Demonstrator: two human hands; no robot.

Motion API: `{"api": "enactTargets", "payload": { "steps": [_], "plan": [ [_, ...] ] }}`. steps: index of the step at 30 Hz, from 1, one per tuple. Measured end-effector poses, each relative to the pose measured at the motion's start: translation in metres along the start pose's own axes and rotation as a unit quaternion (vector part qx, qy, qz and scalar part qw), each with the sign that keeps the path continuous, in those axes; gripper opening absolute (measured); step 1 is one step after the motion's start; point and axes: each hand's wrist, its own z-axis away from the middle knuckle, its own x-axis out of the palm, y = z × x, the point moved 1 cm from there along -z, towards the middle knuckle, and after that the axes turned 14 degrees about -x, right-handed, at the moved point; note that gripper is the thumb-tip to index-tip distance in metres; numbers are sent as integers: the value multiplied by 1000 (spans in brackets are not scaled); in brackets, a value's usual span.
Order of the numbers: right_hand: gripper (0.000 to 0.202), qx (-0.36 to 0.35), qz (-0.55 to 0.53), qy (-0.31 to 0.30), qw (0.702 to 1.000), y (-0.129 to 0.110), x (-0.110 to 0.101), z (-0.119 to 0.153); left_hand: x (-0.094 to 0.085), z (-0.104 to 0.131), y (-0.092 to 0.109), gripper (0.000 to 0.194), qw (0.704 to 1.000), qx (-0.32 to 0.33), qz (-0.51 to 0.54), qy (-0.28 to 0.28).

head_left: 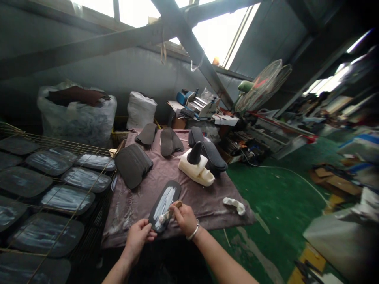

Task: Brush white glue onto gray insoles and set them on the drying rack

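Note:
A dark, rounded flat pad (177, 188) lies on the cloth-covered table, streaked with white paste along its middle. My left hand (138, 238) pinches the pad's near left edge between thumb and fingers. My right hand (186, 219) is closed around the wooden handle of a small brush (178, 204), whose white-coated head touches the pad near its close end. Behind it stands a cream plastic container (195, 172) with a black cone (195, 154) on top. Stacks of dark pads, including a fanned stack (133, 165), lie to the left and back.
To the left, a wire rack (89, 148) holds several pads smeared white. A crumpled white piece (234, 205) lies at the table's right edge. Further back are a full plastic bag (77, 122), a blue-and-white machine (197, 104) and a fan (260, 86). Green floor (275, 193) stretches to the right.

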Motion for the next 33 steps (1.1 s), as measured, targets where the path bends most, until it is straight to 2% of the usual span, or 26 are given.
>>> {"api": "enactTargets", "payload": {
  "steps": [4, 7, 9, 11, 13, 15, 17, 21, 22, 24, 26, 29, 31, 33],
  "plan": [
    [26, -12, 65, 110, 992, 32, -22, -15, 0, 0, 0, 19, 1000, -4, 1, 2],
    [24, -57, 62, 128, 988, 37, -27, -17, -1, 1, 0, 21, 1000, -3, 7, 3],
    [21, -96, 55, 94, 989, 27, -23, -11, -1, 2, 0, 22, 1000, -3, 10, 4],
    [19, -126, 47, 27, 991, 8, -14, 0, 0, 4, 2, 22, 1000, -3, 10, 4],
    [18, -138, 37, -50, 989, -12, -6, 12, 0, 5, 4, 23, 1000, -3, 5, 2],
    [18, -139, 24, -96, 985, -24, -2, 17, 1, 5, 5, 24, 1000, -5, 1, 5],
    [18, -135, 18, -76, 988, -21, -6, 13, 1, 5, 4, 24, 1000, -10, -3, 12],
    [20, -138, 80, 39, 987, 17, -29, -12, 2, 4, 3, 24, 1000, -12, -6, 17],
    [21, -140, 101, 46, 984, 25, -34, -16, 2, 5, 3, 24, 1000, -10, -5, 16],
    [21, -147, 131, 20, 980, 32, -37, -17, 2, 6, 4, 25, 1000, -5, -3, 13],
    [20, -156, 147, -41, 976, 21, -31, -8, 2, 8, 5, 26, 1000, -4, 0, 13],
    [18, -163, 135, -126, 969, -10, -12, 15, 2, 7, 6, 26, 1000, -6, 3, 11],
    [18, -150, 87, -134, 976, -25, -3, 26, 2, 5, 5, 25, 1000, -9, -2, 12],
    [18, -122, 38, -96, 987, -24, -2, 26, 2, 3, 4, 25, 1000, -12, -4, 14]
  ]
}}
